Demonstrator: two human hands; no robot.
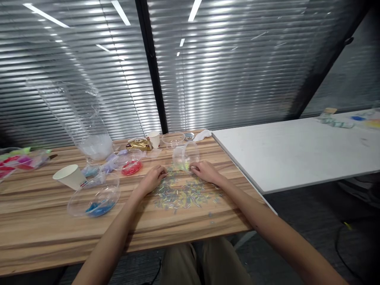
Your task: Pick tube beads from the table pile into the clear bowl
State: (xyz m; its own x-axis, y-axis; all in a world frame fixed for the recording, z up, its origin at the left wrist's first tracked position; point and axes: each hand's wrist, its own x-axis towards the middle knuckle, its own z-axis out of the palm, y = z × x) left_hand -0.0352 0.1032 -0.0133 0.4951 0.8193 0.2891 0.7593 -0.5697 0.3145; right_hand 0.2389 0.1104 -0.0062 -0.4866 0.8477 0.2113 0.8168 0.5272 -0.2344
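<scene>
Many small clear, yellow and bluish tube-like pieces point(185, 194) lie spread over the wooden table point(124, 233). A clear plastic tub point(179, 156) lies tipped on its side behind them, with some yellow pieces at its opening. At the tub's right rim is my right hand point(204, 171), its fingers closed together; whether they grip the rim is hard to see. My left hand point(153, 179) rests at the left edge of the scattered pieces, fingers curled inward, and anything between the fingertips is too small to make out.
On the left stand a bowl with blue pieces point(101, 206), a tilted paper cup point(70, 176), a bowl with red pieces point(131, 166) and a large clear bag point(96, 146). A gold packet point(139, 143) and another cup point(154, 139) are behind. A white table point(297, 150) adjoins at right.
</scene>
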